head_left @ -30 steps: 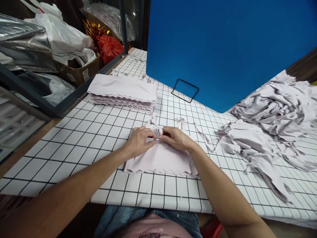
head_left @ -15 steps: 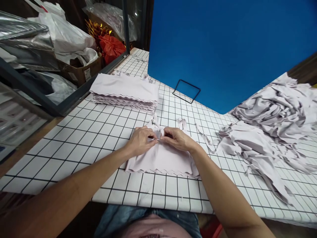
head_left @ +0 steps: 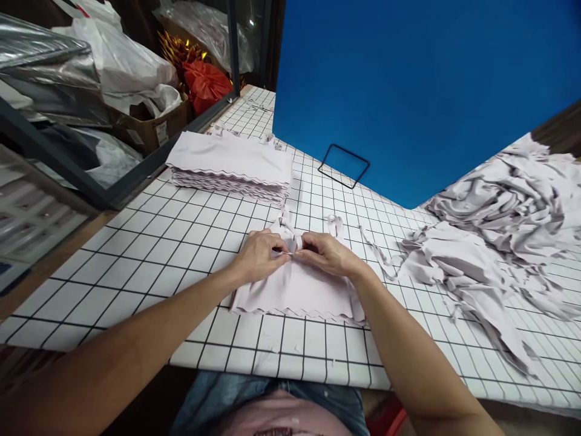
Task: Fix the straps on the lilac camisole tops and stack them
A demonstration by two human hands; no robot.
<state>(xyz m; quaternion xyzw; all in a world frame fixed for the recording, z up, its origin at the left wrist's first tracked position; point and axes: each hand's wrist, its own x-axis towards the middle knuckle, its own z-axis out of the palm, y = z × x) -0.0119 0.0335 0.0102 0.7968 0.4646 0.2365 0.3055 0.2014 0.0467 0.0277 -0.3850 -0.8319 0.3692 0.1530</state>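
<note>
A pale lilac fabric piece (head_left: 299,293) with a scalloped lower edge lies flat on the gridded table (head_left: 149,254) in front of me. My left hand (head_left: 259,255) and my right hand (head_left: 327,254) meet at its upper edge, fingers pinched together on the cloth near a small strap. A second loose strap end (head_left: 334,224) sticks up just beyond my right hand.
A neat stack of the same folded pieces (head_left: 231,166) sits at the back left. A loose heap of lilac fabric (head_left: 494,224) covers the right side. A blue panel (head_left: 408,79) stands behind, with a black wire frame (head_left: 344,165) at its foot. Shelves with bags and boxes (head_left: 91,79) line the left.
Both hands stay pinched on the fabric's upper edge; only slight finger shifts and a small camera movement show.
</note>
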